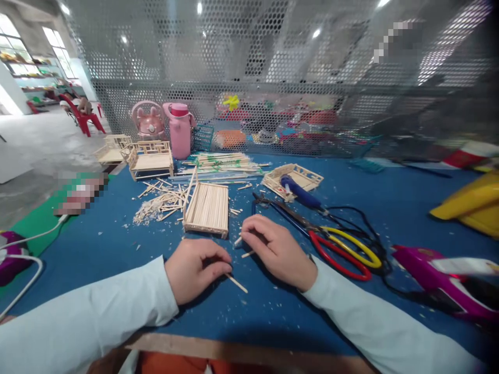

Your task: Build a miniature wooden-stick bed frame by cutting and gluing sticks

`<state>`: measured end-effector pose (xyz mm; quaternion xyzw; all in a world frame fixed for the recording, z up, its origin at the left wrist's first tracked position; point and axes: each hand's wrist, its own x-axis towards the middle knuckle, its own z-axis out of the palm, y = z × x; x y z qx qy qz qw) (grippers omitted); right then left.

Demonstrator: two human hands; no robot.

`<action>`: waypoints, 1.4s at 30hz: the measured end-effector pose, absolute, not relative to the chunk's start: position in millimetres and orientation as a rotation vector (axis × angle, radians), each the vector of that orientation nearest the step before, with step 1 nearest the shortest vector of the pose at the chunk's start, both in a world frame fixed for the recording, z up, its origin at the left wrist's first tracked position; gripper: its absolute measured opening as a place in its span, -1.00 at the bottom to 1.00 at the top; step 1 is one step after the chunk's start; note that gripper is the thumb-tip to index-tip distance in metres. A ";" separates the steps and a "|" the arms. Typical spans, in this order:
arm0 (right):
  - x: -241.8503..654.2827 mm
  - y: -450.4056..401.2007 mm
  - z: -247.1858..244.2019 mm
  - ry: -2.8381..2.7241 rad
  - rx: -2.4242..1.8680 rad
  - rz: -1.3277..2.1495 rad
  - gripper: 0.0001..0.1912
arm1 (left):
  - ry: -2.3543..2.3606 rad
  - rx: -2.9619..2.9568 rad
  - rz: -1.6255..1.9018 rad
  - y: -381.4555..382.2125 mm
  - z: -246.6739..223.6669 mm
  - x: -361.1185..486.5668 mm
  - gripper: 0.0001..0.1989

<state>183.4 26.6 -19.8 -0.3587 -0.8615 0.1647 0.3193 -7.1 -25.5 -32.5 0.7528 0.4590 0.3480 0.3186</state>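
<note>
My left hand (199,271) pinches a thin wooden stick (237,283) between thumb and forefinger; it slants down to the right over the blue tabletop. My right hand (275,249) is closed at the fingertips, with a small pale piece (238,241) by them that I cannot make out. Just below those fingers shows a short stick end (247,254). In front of both hands stands a small bed-like frame (206,208) built of sticks, one corner post rising at its left. A heap of cut stick pieces (158,205) lies to its left.
Right of my right hand lie scissors (339,254) with red and yellow handles, pliers (278,205) and a blue glue gun (300,192) resting on another stick model (312,176). Finished-looking stick models (151,160), stick bundles (224,162) and a pink bottle (180,132) stand before a perforated metal screen (249,47).
</note>
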 end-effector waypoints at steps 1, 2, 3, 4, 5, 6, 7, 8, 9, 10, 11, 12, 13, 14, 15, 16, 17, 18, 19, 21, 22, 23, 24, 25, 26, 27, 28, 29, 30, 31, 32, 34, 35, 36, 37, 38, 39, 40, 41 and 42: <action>182.1 27.6 -17.0 -2.257 -0.956 0.419 -0.84 | 1.241 2.030 0.946 -26.8 -31.0 -9.2 -0.88; 180.0 29.3 -13.5 -2.260 -0.961 0.417 -0.84 | 1.290 2.062 0.990 -27.0 -30.0 -11.3 -0.88; 177.5 31.6 -9.5 -2.272 -0.956 0.421 -0.85 | 1.356 2.089 1.042 -26.1 -29.5 -13.2 -0.87; 174.5 34.2 -5.1 -2.295 -0.941 0.424 -0.85 | 1.425 2.117 1.093 -24.1 -29.4 -14.8 -0.87; 171.4 37.0 -0.7 -2.326 -0.922 0.420 -0.85 | 1.485 2.152 1.131 -21.3 -29.5 -16.0 -0.85; 168.3 39.7 3.3 -2.361 -0.904 0.409 -0.85 | 1.534 2.194 1.146 -18.1 -29.8 -16.7 -0.81; 165.6 42.0 6.6 -2.394 -0.893 0.391 -0.85 | 1.575 2.236 1.128 -14.8 -30.1 -16.9 -0.77; 163.4 43.9 9.0 -2.423 -0.886 0.374 -0.85 | 1.611 2.273 1.077 -11.7 -30.4 -16.7 -0.73; 161.7 45.2 10.3 -2.448 -0.881 0.361 -0.85 | 1.642 2.301 1.006 -9.0 -30.6 -16.0 -0.71; 160.6 45.9 10.5 -2.463 -0.877 0.355 -0.85 | 1.669 2.317 0.933 -6.9 -30.8 -15.1 -0.71; 160.0 46.4 9.8 -2.466 -0.872 0.356 -0.85 | 1.692 2.319 0.874 -5.5 -31.0 -14.0 -0.71; 159.8 46.5 8.2 -2.461 -0.865 0.364 -0.85 | 1.709 2.311 0.839 -4.6 -31.0 -13.0 -0.72; 159.9 46.5 6.3 -2.451 -0.855 0.375 -0.85 | 1.719 2.299 0.824 -4.2 -31.0 -11.9 -0.73; 160.0 46.4 4.1 -2.435 -0.845 0.387 -0.85 | 1.723 2.283 0.823 -4.1 -30.8 -11.0 -0.73; 160.0 46.4 2.0 -2.413 -0.836 0.396 -0.86 | 1.720 2.266 0.830 -4.2 -30.6 -10.3 -0.73; 160.0 46.4 0.1 -2.388 -0.831 0.404 -0.86 | 1.713 2.247 0.842 -4.1 -30.3 -9.7 -0.73; 159.9 46.4 -1.5 -2.362 -0.830 0.411 -0.86 | 1.702 2.231 0.855 -3.9 -30.0 -9.4 -0.73; 159.8 46.4 -2.8 -2.338 -0.833 0.417 -0.86 | 1.689 2.216 0.868 -3.5 -29.9 -9.2 -0.73; 159.6 46.4 -3.8 -2.318 -0.839 0.421 -0.87 | 1.680 2.205 0.880 -2.8 -29.9 -9.2 -0.73; 159.1 46.3 -5.1 -2.292 -0.854 0.429 -0.87 | 1.671 2.199 0.904 -1.0 -30.4 -9.5 -0.74; 158.9 46.1 -5.6 -2.285 -0.862 0.430 -0.87 | 1.672 2.202 0.915 -0.1 -30.9 -9.8 -0.74; 158.7 45.8 -5.9 -2.279 -0.869 0.429 -0.87 | 1.675 2.204 0.925 0.4 -31.3 -10.0 -0.74; 158.4 45.5 -6.2 -2.275 -0.873 0.426 -0.87 | 1.675 2.204 0.933 0.6 -31.5 -10.1 -0.75; 158.1 45.2 -6.5 -2.275 -0.875 0.422 -0.87 | 1.675 2.205 0.934 0.3 -31.5 -9.9 -0.75; 157.8 44.8 -6.7 -2.278 -0.876 0.414 -0.87 | 1.676 2.207 0.931 -0.6 -31.0 -9.4 -0.74; 157.3 44.5 -6.9 -2.282 -0.877 0.401 -0.86 | 1.682 2.207 0.924 -1.9 -30.0 -8.6 -0.74; 156.9 44.2 -7.1 -2.288 -0.878 0.384 -0.85 | 1.690 2.212 0.916 -3.3 -28.5 -7.4 -0.73; 156.5 44.0 -7.2 -2.293 -0.878 0.364 -0.84 | 1.697 2.226 0.908 -4.7 -26.6 -5.9 -0.72; 156.1 43.9 -7.3 -2.298 -0.878 0.345 -0.83 | 1.707 2.251 0.898 -5.8 -24.4 -4.3 -0.72; 155.8 44.0 -7.4 -2.299 -0.877 0.329 -0.83 | 1.723 2.282 0.882 -6.2 -22.0 -2.7 -0.72; 155.6 44.1 -7.4 -2.300 -0.875 0.320 -0.83 | 1.743 2.316 0.854 -5.9 -19.7 -1.1 -0.72; 155.6 44.3 -7.2 -2.305 -0.869 0.322 -0.83 | 1.780 2.373 0.759 -3.3 -15.9 1.1 -0.73; 155.7 44.4 -7.1 -2.307 -0.864 0.332 -0.83 | 1.792 2.386 0.710 -1.3 -14.6 1.7 -0.72; 155.9 44.2 -7.0 -2.308 -0.859 0.348 -0.83 | 1.793 2.392 0.669 0.9 -13.8 2.0 -0.71; 156.1 44.0 -7.1 -2.307 -0.853 0.369 -0.83 | 1.785 2.398 0.643 3.0 -13.5 2.1 -0.69; 156.2 43.6 -7.3 -2.303 -0.847 0.396 -0.84 | 1.777 2.405 0.631 4.8 -13.6 2.2 -0.68; 156.3 43.1 -7.7 -2.295 -0.843 0.424 -0.85 | 1.777 2.414 0.626 6.1 -14.1 2.3 -0.68; 156.3 42.6 -8.3 -2.287 -0.841 0.453 -0.86 | 1.779 2.425 0.623 6.7 -14.8 2.5 -0.68; 156.3 42.1 -9.0 -2.278 -0.842 0.483 -0.87 | 1.783 2.434 0.619 6.6 -15.6 2.7 -0.68; 156.4 41.8 -9.7 -2.266 -0.847 0.520 -0.88 | 1.790 2.440 0.619 5.4 -16.5 2.8 -0.68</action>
